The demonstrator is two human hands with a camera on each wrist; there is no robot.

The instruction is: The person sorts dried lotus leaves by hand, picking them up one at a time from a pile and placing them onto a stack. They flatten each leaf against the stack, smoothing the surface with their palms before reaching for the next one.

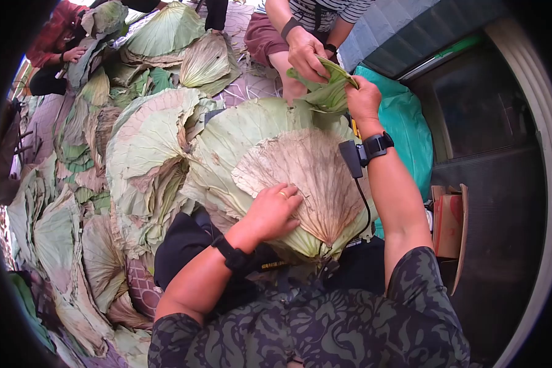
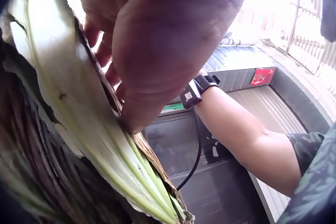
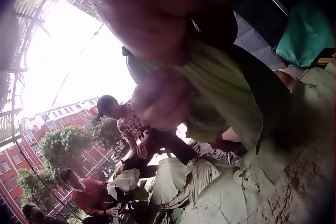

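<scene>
From the right wrist I can see red buildings (image 3: 79,115), trees (image 3: 68,142) and a person in a dark cap (image 3: 126,124), none of which the head view shows. The left wrist view looks along the side of the leaf stack (image 1: 230,126), where a pale leaf (image 2: 79,103) with thick green veins lies beside the palm; from the head, I mostly see the stack's top.

The left hand (image 1: 270,211) is grasping nothing: it rests on the brown leaf (image 1: 310,178), fingers extended over its lower left part, while most of that leaf spreads ahead and to the right of the hand. The right hand (image 1: 363,101) is pinching the edge of a green leaf (image 1: 328,92), which hangs to its left, above the stack's far edge. Another person's hand (image 1: 308,55) holds the same leaf, just beyond.

To the right of the right forearm stands an open cardboard box (image 1: 463,236) with a red box (image 1: 449,224) in it. Teal sheeting (image 1: 408,129) lies just behind the right wrist; whether it is a bag, I can't tell.
</scene>
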